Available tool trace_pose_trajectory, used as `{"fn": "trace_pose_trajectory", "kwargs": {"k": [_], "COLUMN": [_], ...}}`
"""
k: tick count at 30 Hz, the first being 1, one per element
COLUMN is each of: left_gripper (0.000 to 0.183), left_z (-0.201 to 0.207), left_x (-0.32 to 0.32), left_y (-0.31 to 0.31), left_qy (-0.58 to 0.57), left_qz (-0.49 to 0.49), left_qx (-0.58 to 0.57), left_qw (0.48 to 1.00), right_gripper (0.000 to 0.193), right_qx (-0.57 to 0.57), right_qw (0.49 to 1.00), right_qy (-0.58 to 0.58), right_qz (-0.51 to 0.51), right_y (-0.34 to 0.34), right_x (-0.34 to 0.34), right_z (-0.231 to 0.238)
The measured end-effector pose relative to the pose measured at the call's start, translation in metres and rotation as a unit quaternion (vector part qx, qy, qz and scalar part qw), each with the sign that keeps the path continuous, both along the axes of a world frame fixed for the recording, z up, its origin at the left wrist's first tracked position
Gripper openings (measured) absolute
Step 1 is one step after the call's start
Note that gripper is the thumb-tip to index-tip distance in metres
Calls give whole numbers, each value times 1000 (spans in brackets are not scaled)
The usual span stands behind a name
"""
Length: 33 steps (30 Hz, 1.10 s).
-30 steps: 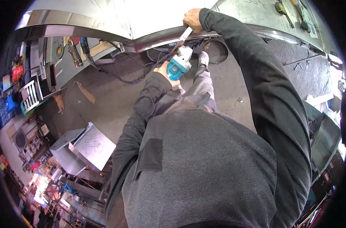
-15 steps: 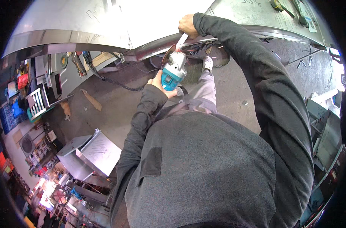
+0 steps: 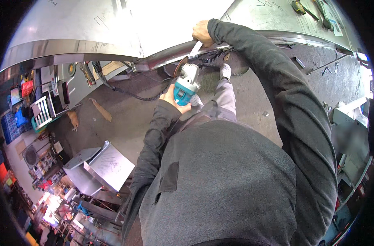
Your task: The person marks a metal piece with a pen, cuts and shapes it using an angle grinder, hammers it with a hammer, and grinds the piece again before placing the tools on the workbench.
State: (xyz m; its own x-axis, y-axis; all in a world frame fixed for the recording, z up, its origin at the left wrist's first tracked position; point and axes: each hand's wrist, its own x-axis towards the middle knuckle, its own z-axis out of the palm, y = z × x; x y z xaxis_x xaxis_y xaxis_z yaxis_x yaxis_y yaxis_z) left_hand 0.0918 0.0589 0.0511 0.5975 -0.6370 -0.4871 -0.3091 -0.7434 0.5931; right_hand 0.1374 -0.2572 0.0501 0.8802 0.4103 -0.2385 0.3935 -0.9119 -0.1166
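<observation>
Angle grinder (image 3: pixel 185 91): teal body toward the near side, silver head toward the far, over the floor (image 3: pixel 256 96) just near of the sheet-metal surface (image 3: pixel 170 24)
Cutting disc (image 3: pixel 180 67): at the head's far left side (brownish, seen at a slant)
Left hand (image 3: pixel 169 97): grip clamped around the teal body
Right hand (image 3: pixel 203 33): grip closed on a pale bar (image 3: pixel 196 48) that runs down to the grinder's head (whether fixed there, I cannot tell)
Tape measure (image 3: pixel 298 7): yellow and black, far right on the surface

Charcoal top (image 3: pixel 232 176); long sleeves (image 3: pixel 295 92); grey trousers (image 3: pixel 226 93)
</observation>
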Motion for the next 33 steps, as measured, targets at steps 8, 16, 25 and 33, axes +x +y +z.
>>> {"fn": "trace_pose_trajectory", "kwargs": {"k": [8, 16, 25, 33], "left_gripper": [95, 86, 73, 71], "left_z": [-5, 8, 16, 8], "left_x": [9, 6, 6, 3], "left_y": [-24, -20, -26, -30], "left_qy": [5, -43, -39, -49], "left_qz": [-39, -33, -22, -19], "left_qx": [101, 71, -28, -21], "left_qw": [994, 996, 999, 998], "right_gripper": [13, 21, 26, 29], "right_qx": [14, -27, 8, 26], "right_qw": [998, 999, 1000, 1000], "right_qy": [-50, 29, 7, 2], "right_qz": [31, 7, 5, 8], "right_y": [-3, -2, -3, -9], "right_x": [1, 4, 5, 1], "right_z": [-7, -9, -11, -17]}}
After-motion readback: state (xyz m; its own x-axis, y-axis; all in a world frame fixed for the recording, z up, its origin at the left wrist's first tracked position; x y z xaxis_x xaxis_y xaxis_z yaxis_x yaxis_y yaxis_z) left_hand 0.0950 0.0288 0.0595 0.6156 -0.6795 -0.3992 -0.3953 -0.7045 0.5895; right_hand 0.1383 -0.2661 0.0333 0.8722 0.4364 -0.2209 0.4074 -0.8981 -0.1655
